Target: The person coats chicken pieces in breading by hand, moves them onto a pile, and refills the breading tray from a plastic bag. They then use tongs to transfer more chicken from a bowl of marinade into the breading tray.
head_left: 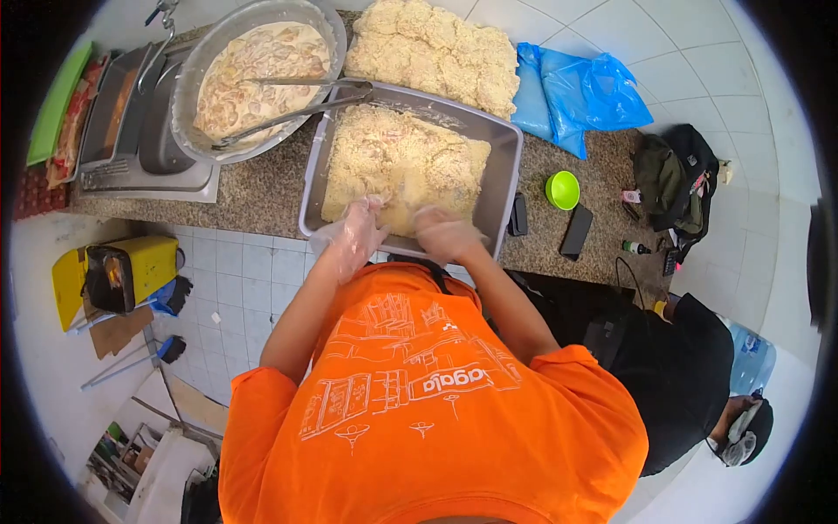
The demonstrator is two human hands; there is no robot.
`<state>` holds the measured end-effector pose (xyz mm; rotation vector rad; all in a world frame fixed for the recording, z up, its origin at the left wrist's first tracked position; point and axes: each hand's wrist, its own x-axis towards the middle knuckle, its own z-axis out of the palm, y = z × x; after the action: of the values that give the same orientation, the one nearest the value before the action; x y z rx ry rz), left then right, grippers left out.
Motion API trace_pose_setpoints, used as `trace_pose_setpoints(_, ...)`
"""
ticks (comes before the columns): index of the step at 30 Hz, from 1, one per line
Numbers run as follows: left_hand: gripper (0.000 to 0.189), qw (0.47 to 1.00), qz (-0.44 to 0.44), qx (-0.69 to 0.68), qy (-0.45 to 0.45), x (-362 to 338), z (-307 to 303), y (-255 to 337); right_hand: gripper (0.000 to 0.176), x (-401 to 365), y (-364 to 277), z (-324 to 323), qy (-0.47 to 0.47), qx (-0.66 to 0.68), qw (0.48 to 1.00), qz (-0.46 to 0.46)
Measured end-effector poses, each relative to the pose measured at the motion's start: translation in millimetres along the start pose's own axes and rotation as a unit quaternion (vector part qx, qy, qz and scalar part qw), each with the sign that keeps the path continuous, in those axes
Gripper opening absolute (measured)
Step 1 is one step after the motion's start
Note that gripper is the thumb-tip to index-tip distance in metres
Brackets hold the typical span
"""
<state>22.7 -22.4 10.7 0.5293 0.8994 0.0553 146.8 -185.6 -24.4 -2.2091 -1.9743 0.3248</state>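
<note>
Both of my hands wear clear plastic gloves and work at the near side of a grey tub (508,179). Pale breadcrumbs (410,157) fill its bottom, with coated lumps among them. My left hand (356,229) rests at the near left of the crumbs, fingers apart. Blurred by motion, my right hand (445,234) dips its fingertips into the crumbs at the near right. Metal tongs (305,81) lie from the tub's far left corner across a large basin (185,96), which holds pieces in creamy batter (262,65).
Breaded pieces (432,52) are heaped behind the tub, beside blue plastic bags (589,92). A green bowl (562,189), a phone (576,231) and a backpack (681,179) sit on the right counter. At left are a sink (161,131) and yellow bin (144,271). Another person (672,375) stands close right.
</note>
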Motion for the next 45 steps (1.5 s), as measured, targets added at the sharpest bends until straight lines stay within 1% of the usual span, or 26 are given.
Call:
trace_pose_setpoints(2,0.047,0.993,-0.063,0.072,-0.075,-5.3,10.6,14.2,0.032,-0.4,-2.0,-51.3,-0.147,0.045,0.97,0.191)
trace_pose_setpoints(3,0.047,0.993,-0.064,0.072,-0.073,0.3,11.7,13.4,0.032,-3.6,4.2,-52.7,-0.148,0.046,0.969,0.19)
trace_pose_setpoints(5,0.046,0.978,-0.095,0.155,-0.098,12.6,13.9,4.4,0.031,-8.1,14.4,-53.5,-0.273,-0.047,0.945,0.172)
trace_pose_setpoints(8,0.047,0.969,-0.149,0.166,-0.106,31.0,34.0,-17.0,0.027,-9.6,23.4,-2.1,-0.207,0.058,0.94,0.266)
trace_pose_setpoints(9,0.047,0.968,-0.148,0.169,-0.108,43.0,38.3,-29.9,0.028,-17.0,34.3,34.2,-0.196,0.036,0.955,0.219)
trace_pose_setpoints(10,0.046,0.962,-0.185,0.13,-0.155,59.6,40.8,-45.7,0.028,-12.5,30.2,21.3,-0.193,0.035,0.955,0.222)
trace_pose_setpoints(12,0.044,0.949,-0.222,0.093,-0.204,90.2,45.1,-66.1,0.027,3.3,13.4,-32.1,-0.129,0.165,0.889,0.408)
trace_pose_setpoints(15,0.045,0.967,-0.123,0.075,-0.212,103.8,64.4,-52.7,0.025,10.4,28.8,-67.0,-0.049,0.198,0.875,0.44)
trace_pose_setpoints(17,0.048,0.986,-0.081,0.059,-0.131,60.0,95.6,-0.9,0.024,5.5,68.6,-34.3,-0.023,0.122,0.918,0.377)
trace_pose_setpoints(19,0.049,0.989,-0.061,0.089,-0.1,72.6,75.1,2.2,0.023,2.2,81.1,-33.6,0.006,0.039,0.953,0.3)
trace_pose_setpoints(20,0.049,0.99,-0.039,0.12,-0.066,72.6,70.0,11.1,0.023,1.7,74.2,-48.0,0.029,-0.16,0.967,0.198)
trace_pose_setpoints(21,0.049,0.991,-0.034,0.117,-0.062,68.3,63.3,13.9,0.024,4.7,69.3,-56.0,0.052,-0.348,0.932,0.088)
trace_pose_setpoints(22,0.05,0.991,-0.048,0.112,-0.051,59.1,53.2,12.2,0.024,18.5,71.8,-47.2,0.055,-0.347,0.933,0.081)
trace_pose_setpoints(24,0.05,0.992,-0.062,0.104,-0.037,35.0,43.2,12.8,0.02,53.5,78.7,-23.5,-0.084,-0.061,0.991,0.08)
trace_pose_setpoints(28,0.06,0.997,-0.047,0.05,-0.044,24.2,17.3,4.5,0.018,81.1,113.3,-23.5,-0.086,-0.109,0.99,0.009)
trace_pose_setpoints(30,0.063,0.996,-0.063,0.046,-0.041,7.4,5.3,-8.3,0.016,73.5,112.5,-19.7,-0.207,0.105,0.934,0.271)
trace_pose_setpoints(31,0.065,0.996,-0.059,0.032,-0.053,11.2,5.0,-2.4,0.029,72.3,121.9,-26.9,-0.141,0.194,0.887,0.395)
trace_pose_setpoints(36,0.067,0.997,-0.025,-0.044,-0.055,6.4,4.3,1.6,0.032,26.4,199.7,120.2,0.064,0.064,0.939,0.33)
trace_pose_setpoints(38,0.067,0.996,-0.035,-0.056,-0.056,7.0,4.7,4.2,0.032,25.4,202.8,124.4,0.12,-0.008,0.944,0.307)
trace_pose_setpoints(39,0.067,0.995,-0.047,-0.067,-0.056,6.7,5.3,4.9,0.034,30.0,196.4,108.4,0.139,0.21,0.843,0.475)
trace_pose_setpoints(40,0.067,0.995,-0.048,-0.068,-0.056,4.9,5.8,3.8,0.037,33.5,188.9,92.6,0.146,0.412,0.669,0.602)
trace_pose_setpoints(41,0.066,0.995,-0.047,-0.069,-0.053,3.5,7.3,4.0,0.037,37.0,174.6,67.2,0.147,0.411,0.669,0.601)
trace_pose_setpoints(42,0.065,0.995,-0.045,-0.071,-0.051,3.8,8.2,6.1,0.038,40.9,153.1,31.4,0.021,0.245,0.83,0.501)
trace_pose_setpoints(43,0.065,0.995,-0.042,-0.072,-0.052,6.6,5.0,5.6,0.041,41.7,132.0,3.3,-0.106,0.059,0.924,0.363)
trace_pose_setpoints(44,0.067,0.994,-0.047,-0.084,-0.06,11.6,-0.7,2.1,0.041,38.4,113.4,-13.4,-0.106,0.058,0.925,0.361)
trace_pose_setpoints(45,0.068,0.992,-0.052,-0.096,-0.069,15.1,-4.1,-0.2,0.042,33.6,96.1,-26.5,-0.024,0.071,0.927,0.366)
